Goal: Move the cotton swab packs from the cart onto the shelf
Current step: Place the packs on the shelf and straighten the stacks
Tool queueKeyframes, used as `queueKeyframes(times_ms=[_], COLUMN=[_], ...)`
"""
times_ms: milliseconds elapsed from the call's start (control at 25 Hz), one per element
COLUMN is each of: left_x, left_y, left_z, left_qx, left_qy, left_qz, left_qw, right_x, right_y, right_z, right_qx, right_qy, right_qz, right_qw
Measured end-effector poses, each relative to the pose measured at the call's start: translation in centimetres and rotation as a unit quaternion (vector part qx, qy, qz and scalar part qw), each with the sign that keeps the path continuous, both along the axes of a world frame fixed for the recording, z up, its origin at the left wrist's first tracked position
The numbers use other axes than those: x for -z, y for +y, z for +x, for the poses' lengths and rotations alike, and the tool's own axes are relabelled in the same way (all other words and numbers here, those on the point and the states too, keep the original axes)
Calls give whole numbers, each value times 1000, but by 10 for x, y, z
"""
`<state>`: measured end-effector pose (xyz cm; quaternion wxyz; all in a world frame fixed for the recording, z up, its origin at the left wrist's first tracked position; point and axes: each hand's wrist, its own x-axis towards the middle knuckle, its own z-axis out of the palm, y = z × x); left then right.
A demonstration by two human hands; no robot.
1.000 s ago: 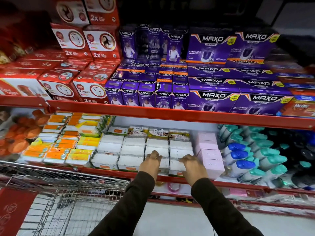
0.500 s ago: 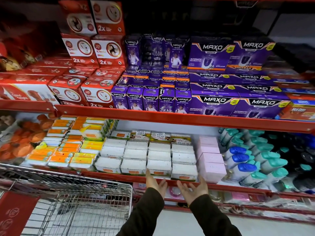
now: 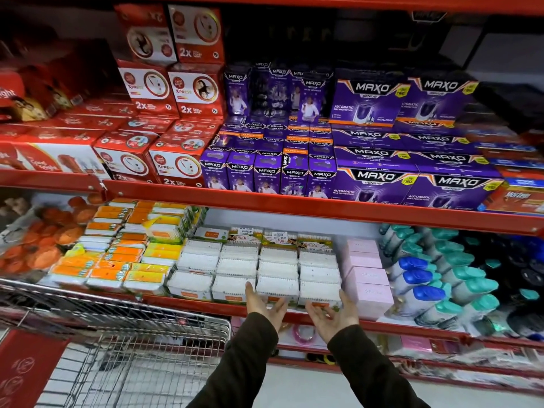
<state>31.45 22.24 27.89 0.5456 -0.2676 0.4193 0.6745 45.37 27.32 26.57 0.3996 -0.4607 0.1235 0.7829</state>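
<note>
White cotton swab packs [image 3: 259, 269] lie in several neat rows on the lower red shelf [image 3: 206, 306], between orange packs and pink boxes. My left hand [image 3: 263, 304] and my right hand [image 3: 334, 316] hover palms up in front of the shelf's edge, just below the front row of packs. Both hands hold nothing and their fingers are spread. The wire cart [image 3: 123, 348] stands at the lower left; I see no swab packs in the part of its basket that shows.
Orange and yellow packs [image 3: 117, 260] lie left of the swabs, pink boxes [image 3: 368, 275] and blue and teal capped bottles [image 3: 435, 284] right. Red boxes [image 3: 164, 92] and purple MAXO boxes [image 3: 374, 178] fill the shelf above. A lower shelf sits beneath my hands.
My hands have left the front swab packs, drawn back below the shelf edge and turned palms up. The front row now lies straight.
</note>
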Motion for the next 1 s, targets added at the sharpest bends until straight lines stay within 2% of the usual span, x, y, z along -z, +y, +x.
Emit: queueKeyframes(times_ms=[80, 240, 360, 640, 840, 1000], left_x=[5, 1, 2, 1, 1, 2], left_y=[-8, -22, -23, -21, -27, -40], left_z=[-4, -25, -49, -69, -74, -87], left_qx=[6, -66, -80, -63, -38, -55], left_qy=[0, 59, 77, 45, 53, 56], left_qz=[-10, -57, -48, -26, -9, -53], left_qw=[1000, 994, 993, 997, 998, 996], right_x=[4, 8, 5, -2, -5, -6], right_y=[-7, -21, -22, -20, -24, -34], right_z=[-7, -33, -48, -61, -66, -81], right_qx=[-14, -47, -68, -84, -90, -113], right_qy=[-1, 11, 20, 17, 12, 9], right_qz=[-5, -17, -12, -6, 6, 8], right_qw=[1000, 999, 997, 996, 996, 993])
